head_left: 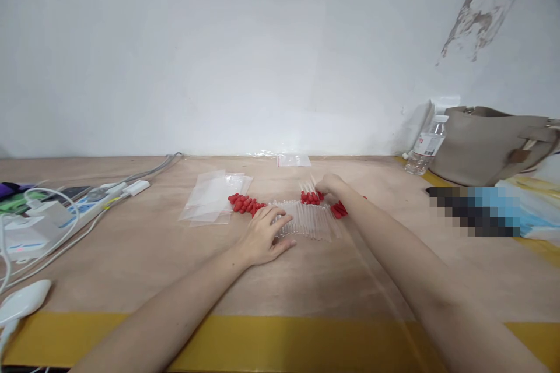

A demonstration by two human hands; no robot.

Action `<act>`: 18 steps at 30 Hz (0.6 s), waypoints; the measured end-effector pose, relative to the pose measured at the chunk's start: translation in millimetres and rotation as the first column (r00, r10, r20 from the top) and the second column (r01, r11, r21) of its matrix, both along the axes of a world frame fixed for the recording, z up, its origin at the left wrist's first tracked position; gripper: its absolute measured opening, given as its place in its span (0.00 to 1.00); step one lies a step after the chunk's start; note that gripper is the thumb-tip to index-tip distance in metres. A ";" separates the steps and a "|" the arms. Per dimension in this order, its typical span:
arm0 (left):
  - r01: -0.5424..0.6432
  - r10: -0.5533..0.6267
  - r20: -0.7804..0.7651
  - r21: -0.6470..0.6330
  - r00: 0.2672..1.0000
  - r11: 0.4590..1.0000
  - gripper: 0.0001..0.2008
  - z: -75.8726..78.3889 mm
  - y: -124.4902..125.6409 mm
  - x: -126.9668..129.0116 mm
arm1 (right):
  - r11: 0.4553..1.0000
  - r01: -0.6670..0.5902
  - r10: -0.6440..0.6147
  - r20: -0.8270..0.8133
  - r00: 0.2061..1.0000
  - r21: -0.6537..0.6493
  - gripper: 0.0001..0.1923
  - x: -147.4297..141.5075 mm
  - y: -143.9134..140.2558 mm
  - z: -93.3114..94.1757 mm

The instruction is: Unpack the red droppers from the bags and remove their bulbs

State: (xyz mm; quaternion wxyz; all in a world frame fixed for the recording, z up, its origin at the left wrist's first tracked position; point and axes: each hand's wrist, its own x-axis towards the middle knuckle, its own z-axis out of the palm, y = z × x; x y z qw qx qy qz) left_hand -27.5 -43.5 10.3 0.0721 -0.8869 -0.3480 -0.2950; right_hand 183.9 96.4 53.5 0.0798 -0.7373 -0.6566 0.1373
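Note:
My left hand (266, 237) lies with fingers apart over the left end of a row of thin clear tubes (312, 224), laid side by side on the table. Just beyond its fingers is a heap of small red rubber-like pieces (245, 204). My right hand (333, 184) is bent down at the far side of the row, fingers curled beside a second red cluster (310, 197). Its fingertips are mostly hidden, so what they hold does not show. Pale thin sticks (308, 184) stick out behind that cluster. More red pieces (339, 210) lie under my right forearm.
Clear zip bags (210, 201) are stacked left of the red heap, and another bag (294, 160) lies by the wall. A power strip (81, 213) with chargers and cables occupies the left. On the right stand a water bottle (427, 145) and a grey handbag (485, 143).

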 end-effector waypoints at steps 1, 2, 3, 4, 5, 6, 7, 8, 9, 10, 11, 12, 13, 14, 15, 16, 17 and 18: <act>-0.001 0.001 0.005 0.008 1.000 1.000 0.20 0.3 -0.3 0.3 | 0.999 -0.014 0.016 -0.053 0.998 0.035 0.05 1.7 -3.7 3.8; -0.004 0.004 0.013 0.018 1.000 1.000 0.20 0.5 -0.3 0.7 | 0.996 -0.038 0.047 -0.120 0.992 0.076 0.05 3.3 -8.5 7.3; -0.009 0.008 0.028 0.031 1.000 0.999 0.19 0.5 -0.2 0.9 | 0.990 -0.069 0.092 -0.193 0.977 0.125 0.07 4.5 -14.5 10.4; -0.014 0.012 0.047 0.045 0.999 0.999 0.18 0.3 0.1 1.2 | 0.979 -0.099 0.143 -0.260 0.955 0.177 0.08 5.1 -21.7 12.5; -0.022 0.018 0.076 0.060 0.997 0.998 0.16 0.1 0.5 1.5 | 0.966 -0.125 0.195 -0.323 0.926 0.226 0.10 5.0 -30.0 13.3; -0.033 0.025 0.110 0.071 0.994 0.997 0.15 -0.1 0.8 2.0 | 0.952 -0.144 0.242 -0.379 0.893 0.269 0.11 4.0 -39.1 12.7; -0.043 0.031 0.144 0.077 0.989 0.996 0.14 -0.1 0.9 2.8 | 0.940 -0.156 0.280 -0.426 0.861 0.303 0.12 2.2 -49.0 10.6; -0.050 0.036 0.176 0.077 0.984 0.996 0.14 0.1 0.7 4.0 | 0.932 -0.164 0.310 -0.474 0.824 0.325 0.14 -0.4 -59.3 7.1; -0.055 0.040 0.202 0.068 0.978 0.996 0.14 0.5 0.1 5.7 | 0.927 -0.173 0.333 -0.520 0.786 0.332 0.16 -3.5 -69.9 2.3; -0.061 0.047 0.225 0.053 0.973 0.997 0.14 1.2 -0.8 7.8 | 0.924 -0.195 0.359 -0.578 0.732 0.328 0.15 -7.0 -80.5 -3.3; -0.067 0.056 0.243 0.038 0.968 0.997 0.15 1.8 -2.0 10.3 | 0.925 -0.208 0.378 -0.722 0.580 0.317 0.13 -10.9 -90.8 -9.4; -0.074 0.065 0.258 0.023 0.964 0.997 0.16 2.3 -3.3 13.0 | 0.929 -0.232 0.363 -0.830 0.424 0.288 0.11 -14.8 -100.5 -15.6; -0.077 0.071 0.271 0.012 0.960 0.997 0.16 2.4 -4.5 15.5 | 0.934 -0.243 0.325 -0.902 0.283 0.261 0.11 -18.7 -109.5 -21.4; -0.073 0.069 0.282 0.004 0.957 0.997 0.16 2.0 -5.3 17.7 | 0.938 -0.257 0.278 -0.948 0.155 0.233 0.12 -22.3 -117.5 -26.5; -0.061 0.058 0.294 0.000 0.954 0.998 0.16 1.1 -5.6 19.1 | 0.937 -0.277 0.237 -0.970 0.054 0.214 0.14 -25.2 -124.1 -30.7; -0.042 0.040 0.304 0.000 0.952 0.999 0.14 -0.2 -5.3 19.8 | 0.934 -0.293 0.207 -0.978 -0.019 0.204 0.14 -27.2 -129.4 -33.9; -0.022 0.019 0.312 0.005 0.950 1.000 0.12 -1.8 -4.5 19.5 | 0.929 -0.311 0.188 -0.980 -0.065 0.199 0.14 -27.8 -133.1 -36.0; -0.007 0.002 0.319 0.015 0.948 1.000 0.11 -3.4 -3.2 18.4 | 0.926 -0.324 0.178 -0.981 -0.080 0.194 0.14 -27.0 -135.4 -37.3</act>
